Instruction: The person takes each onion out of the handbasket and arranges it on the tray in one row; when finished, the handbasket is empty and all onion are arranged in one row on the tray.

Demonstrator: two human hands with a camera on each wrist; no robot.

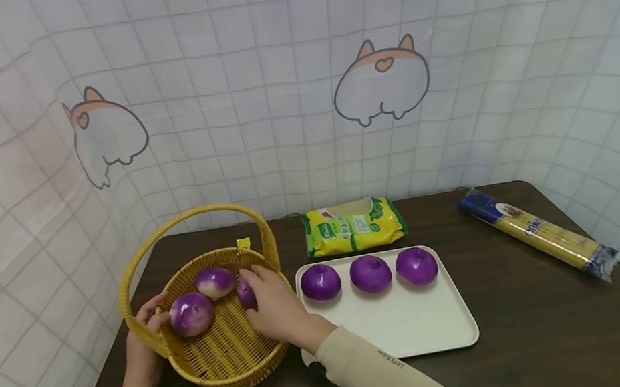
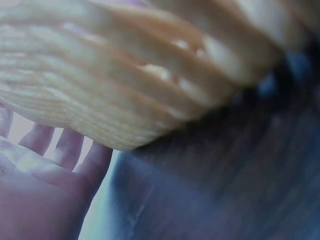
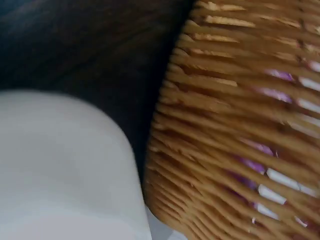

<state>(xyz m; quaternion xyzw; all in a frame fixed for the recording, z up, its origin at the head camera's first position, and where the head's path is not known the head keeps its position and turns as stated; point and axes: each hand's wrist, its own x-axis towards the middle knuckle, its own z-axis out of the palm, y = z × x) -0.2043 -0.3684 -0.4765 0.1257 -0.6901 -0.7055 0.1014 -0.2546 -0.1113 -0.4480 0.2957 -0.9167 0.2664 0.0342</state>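
Observation:
A yellow wicker basket (image 1: pixel 235 374) with a tall arched handle stands at the left of the table. Inside it lie two round purple-and-white turnips (image 1: pixel 192 314), (image 1: pixel 215 283). My right hand (image 1: pixel 273 304) reaches over the basket's right side and grips a third turnip (image 1: pixel 245 293), mostly covered by the fingers. At the left rim my left hand (image 1: pixel 147 341) holds the basket; in the left wrist view its fingers (image 2: pixel 67 147) pass behind the woven wall (image 2: pixel 100 85). Through the weave in the right wrist view, bits of purple show.
Right of the basket, close beside it, is a white tray (image 1: pixel 404 327) bearing three purple turnips (image 1: pixel 321 282) in a row along its far edge. Behind the tray lies a yellow-green packet (image 1: pixel 354 227). A long pasta pack (image 1: pixel 538 232) lies slanted at the table's right.

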